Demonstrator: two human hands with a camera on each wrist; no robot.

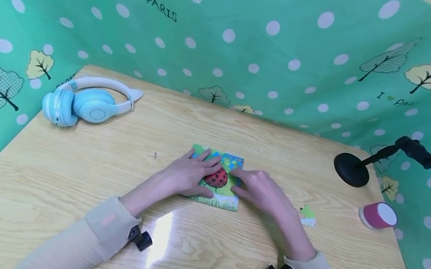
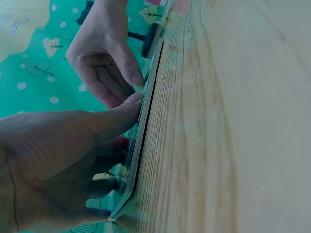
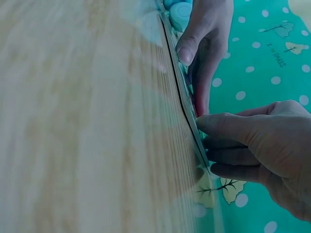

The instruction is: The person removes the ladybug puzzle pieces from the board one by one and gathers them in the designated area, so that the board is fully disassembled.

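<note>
Both hands on the ladybird puzzle, mid-table.

My left hand (image 1: 192, 172) lies flat on the left part of the ladybird puzzle (image 1: 220, 179), fingers straight, thumb along its near edge; my right hand (image 1: 259, 188) presses the right part the same way, fingers extended, nothing gripped. Puzzle board sits flat on the wooden table (image 1: 61, 185), about centre. One loose puzzle piece (image 1: 307, 215) lies just right of my right hand. Blue headphones (image 1: 84, 103) far left; pink tape roll (image 1: 377, 215) and black stand (image 1: 357, 168) far right.
</note>
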